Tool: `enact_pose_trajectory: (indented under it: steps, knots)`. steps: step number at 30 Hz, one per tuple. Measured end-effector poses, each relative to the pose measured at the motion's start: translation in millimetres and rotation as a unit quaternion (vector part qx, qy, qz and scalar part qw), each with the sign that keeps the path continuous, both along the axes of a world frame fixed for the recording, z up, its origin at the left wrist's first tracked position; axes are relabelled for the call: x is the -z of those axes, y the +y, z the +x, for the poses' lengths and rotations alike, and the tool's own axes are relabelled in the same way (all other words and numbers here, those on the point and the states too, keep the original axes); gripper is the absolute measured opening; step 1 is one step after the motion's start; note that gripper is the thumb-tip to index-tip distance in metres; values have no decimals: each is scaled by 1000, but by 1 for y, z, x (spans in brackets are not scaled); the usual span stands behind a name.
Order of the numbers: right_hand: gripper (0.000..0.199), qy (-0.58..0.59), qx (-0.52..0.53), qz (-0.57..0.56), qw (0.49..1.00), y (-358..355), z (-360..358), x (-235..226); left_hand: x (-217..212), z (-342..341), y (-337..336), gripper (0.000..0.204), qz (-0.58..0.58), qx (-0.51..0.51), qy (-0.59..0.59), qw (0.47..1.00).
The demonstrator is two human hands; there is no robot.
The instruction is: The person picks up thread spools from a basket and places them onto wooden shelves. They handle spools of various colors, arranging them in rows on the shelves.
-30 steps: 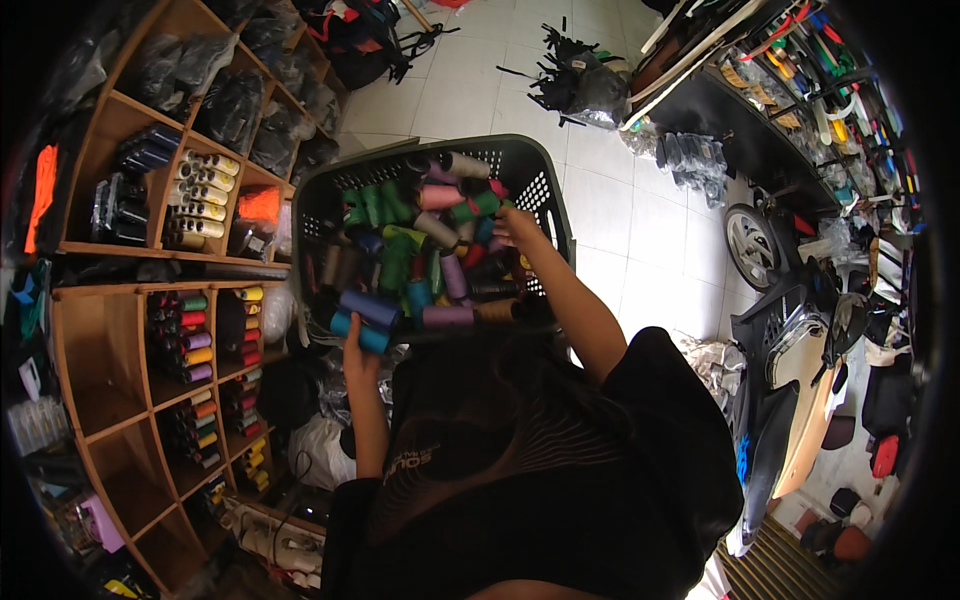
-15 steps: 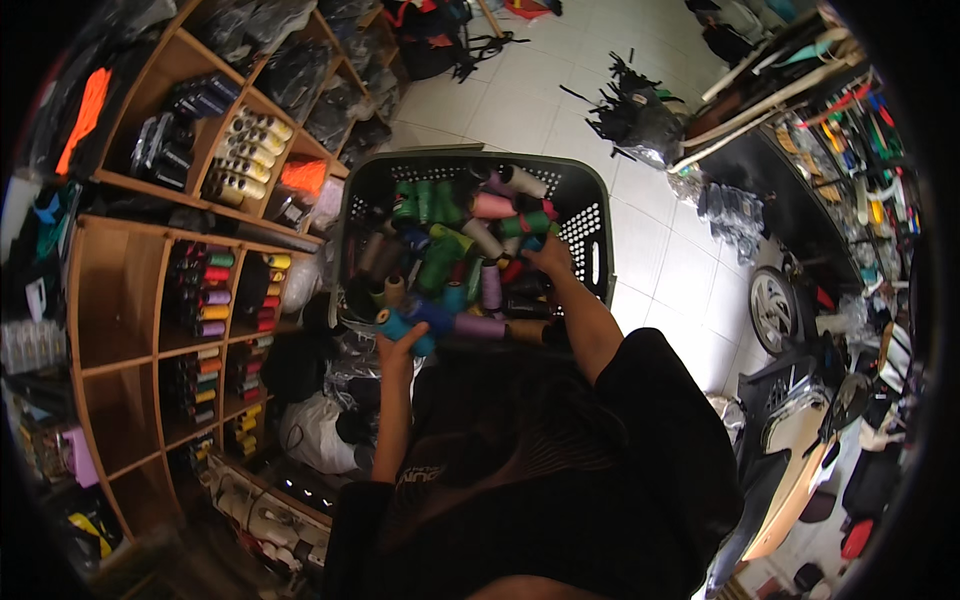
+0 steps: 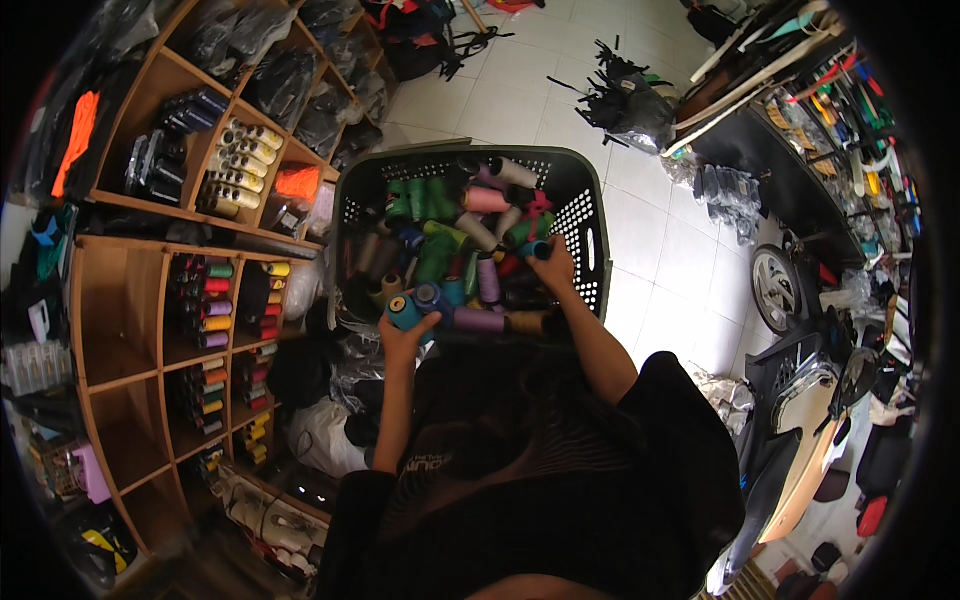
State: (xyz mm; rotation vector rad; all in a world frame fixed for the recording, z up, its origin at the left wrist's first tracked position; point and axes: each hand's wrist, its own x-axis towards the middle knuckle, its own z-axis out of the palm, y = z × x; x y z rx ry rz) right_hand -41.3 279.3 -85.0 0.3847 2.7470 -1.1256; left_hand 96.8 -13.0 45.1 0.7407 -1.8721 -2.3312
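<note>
A dark green perforated plastic basket (image 3: 470, 158) stands before me, heaped with thread spools in green, pink, purple, white and other colours. At its near left corner my left hand (image 3: 404, 342) is closed around a teal thread spool (image 3: 403, 312). A blue thread spool (image 3: 431, 297) sits right against it; whether my fingers also grip that one, I cannot tell. Inside the right wall, my right hand (image 3: 556, 268) grasps a small dark teal thread spool (image 3: 538, 250) by its end. Close to that hand lie a green spool (image 3: 522, 232) and a purple spool (image 3: 488, 282).
On the left rises a wooden cubby shelf (image 3: 120, 377) with rows of thread spools and plastic-wrapped goods. Black straps in plastic (image 3: 640, 105) lie on the tiled floor (image 3: 640, 215) beyond. A motorcycle wheel (image 3: 777, 288) is at the right.
My right hand has turned and shifted slightly, and a dark teal spool now shows in its fingers. The teal spool in my left hand has tipped more upright, beside the blue one.
</note>
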Motion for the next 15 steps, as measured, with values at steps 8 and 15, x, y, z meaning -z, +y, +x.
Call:
enact_pose_trajectory:
  steps: [8,15]
  knots:
    - [56,117,130,-134,976,18,27,-61,-12,-30,18,55,-3,73,4,997]
    - [45,-16,181,-403,897,20,31,-88,-4,-42,41,42,16,116,5,993]
